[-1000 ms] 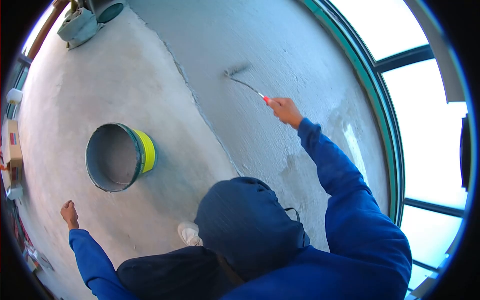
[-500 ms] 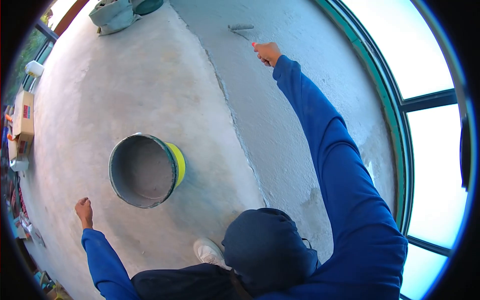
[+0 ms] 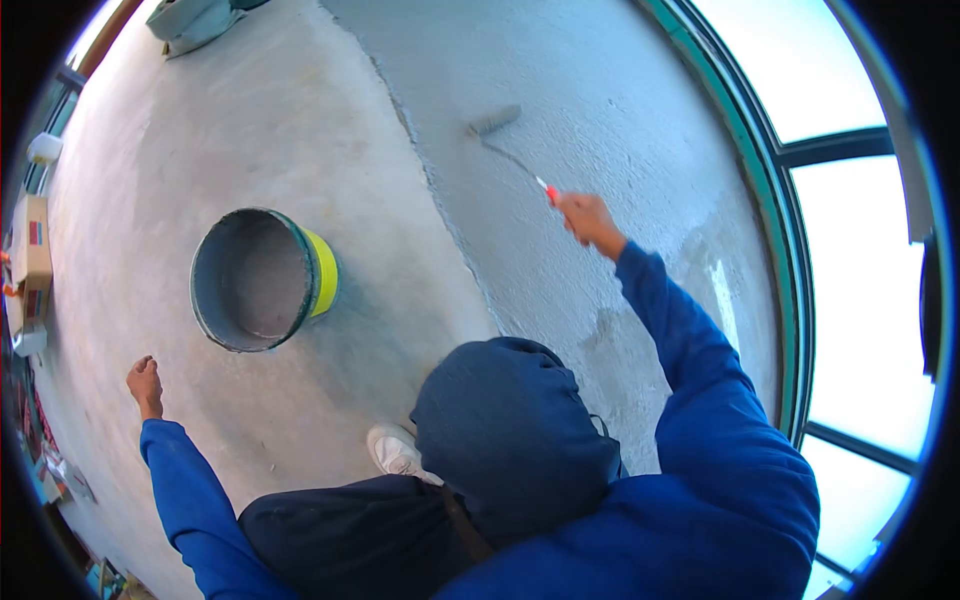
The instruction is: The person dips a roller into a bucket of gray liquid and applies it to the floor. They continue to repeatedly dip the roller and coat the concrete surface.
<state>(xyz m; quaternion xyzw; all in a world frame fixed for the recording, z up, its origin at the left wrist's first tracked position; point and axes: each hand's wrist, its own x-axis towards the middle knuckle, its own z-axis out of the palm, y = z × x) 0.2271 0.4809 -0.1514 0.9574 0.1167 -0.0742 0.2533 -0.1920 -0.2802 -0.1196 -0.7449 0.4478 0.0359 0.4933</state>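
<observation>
Since the frame half a second earlier, the right hand (image 3: 588, 218) has drawn back from its far reach at the top of the frame to the upper middle. The arm is now bent, and the grey paint roller (image 3: 495, 120) has come back with it across the coated strip. That hand is closed around the roller's red grip. A thin metal shaft runs up and left from the fist to the grey sleeve, which lies on the darker, wet-looking band of the concrete floor (image 3: 250, 130). The edge of that band runs diagonally just left of the sleeve, and left of it the floor is paler.

The left hand (image 3: 146, 383), at lower left, is loosely curled with its fingers drawn in and holds nothing. It is out over the pale floor, well apart from the roller; whether it touches the floor cannot be told. Between the two hands, left of centre, the round yellow bucket (image 3: 322, 272) stands upright, its inside coated grey. A white shoe (image 3: 395, 450) shows at lower centre. A green window frame (image 3: 790, 250) curves down the right. A cardboard box (image 3: 30, 250) sits at the far left edge and a grey-green sack (image 3: 190, 20) lies at upper left.
</observation>
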